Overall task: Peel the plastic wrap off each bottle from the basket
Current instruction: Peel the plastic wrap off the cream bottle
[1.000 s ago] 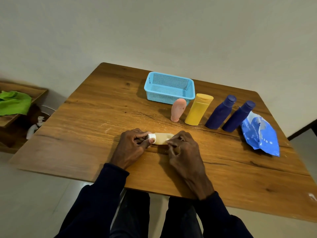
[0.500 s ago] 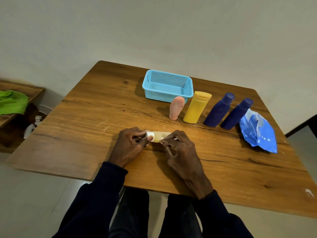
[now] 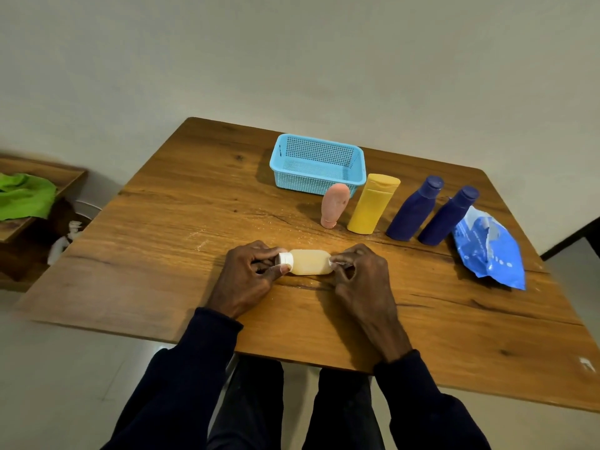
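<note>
Gripping the capped end of the pale bottle (image 3: 308,262) with the left hand (image 3: 250,277), curled close round it; pinching at the base end with the right hand (image 3: 360,280). Lying sideways on the table (image 3: 194,222), well short of the blue basket (image 3: 308,185).
</note>
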